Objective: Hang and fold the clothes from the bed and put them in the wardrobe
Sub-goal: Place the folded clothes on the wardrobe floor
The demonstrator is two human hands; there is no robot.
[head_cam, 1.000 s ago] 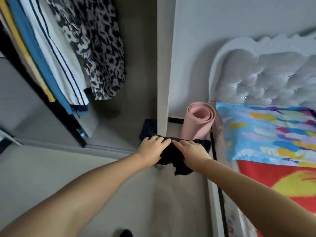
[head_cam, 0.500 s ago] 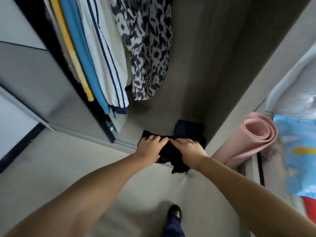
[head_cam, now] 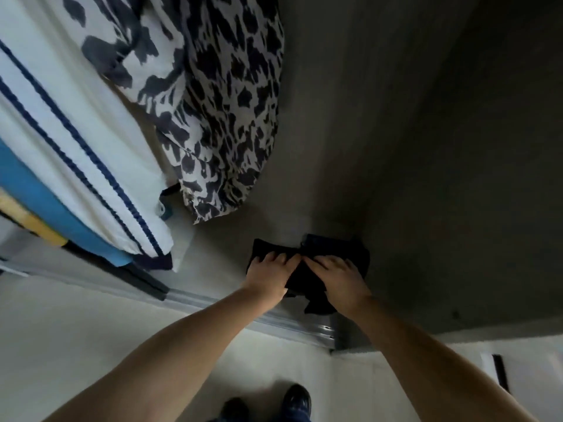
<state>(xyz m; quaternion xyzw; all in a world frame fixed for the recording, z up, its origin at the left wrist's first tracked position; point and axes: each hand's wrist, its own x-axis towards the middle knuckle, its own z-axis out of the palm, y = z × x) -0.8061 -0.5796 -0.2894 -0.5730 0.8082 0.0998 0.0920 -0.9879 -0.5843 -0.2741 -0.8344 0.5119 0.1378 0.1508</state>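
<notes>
Grey wardrobe floor [head_cam: 350, 184] is filling the head view, with a leopard-print garment [head_cam: 219, 117] and a white navy-striped garment [head_cam: 76, 153] hanging over its left side, leaving the right rear corner free for folded things. Both hands are gripping a folded black garment [head_cam: 304, 280] from above, the left hand [head_cam: 269, 280] and right hand [head_cam: 336, 277] curling their fingers over its top, probably to keep the fold from opening. They are holding it just inside the wardrobe's front track [head_cam: 274, 321], over a dark folded piece [head_cam: 338, 248] already lying near that corner, seemingly to stack it there.

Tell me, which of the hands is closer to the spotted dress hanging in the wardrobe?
The left. The left hand grips the black cloth below the spotted dress, toward its hem. The right hand grips the same cloth farther to the right, away from the dress.
</notes>
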